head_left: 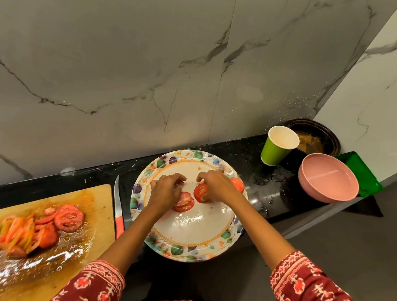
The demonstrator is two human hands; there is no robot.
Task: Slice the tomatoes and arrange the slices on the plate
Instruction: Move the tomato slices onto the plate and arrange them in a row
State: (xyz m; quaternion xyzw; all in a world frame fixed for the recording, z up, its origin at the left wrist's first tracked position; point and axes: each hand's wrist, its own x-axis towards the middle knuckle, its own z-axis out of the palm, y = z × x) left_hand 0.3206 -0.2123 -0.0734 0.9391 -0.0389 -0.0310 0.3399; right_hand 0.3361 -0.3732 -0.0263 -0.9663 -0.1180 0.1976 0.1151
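From the head camera we are well into the arranging: three round red tomato slices lie flat, cut faces up, on the floral-rimmed white plate (182, 242) — one (184, 201) near the middle, one (201, 192) just right of it, one (238, 184) by the far right rim. Our left hand (165, 190) hovers curled over the middle slice; whether it pinches anything we cannot tell. Our right hand (216, 183) has fingertips on the second slice, apparently nudging it. Plenty remains, we judge: a heap of cut tomato pieces (40, 227) waits on the wet wooden chopping board (72, 270) to the left. The red-handled knife (119, 212) lies between board and plate, blade pointing away from us, untouched.
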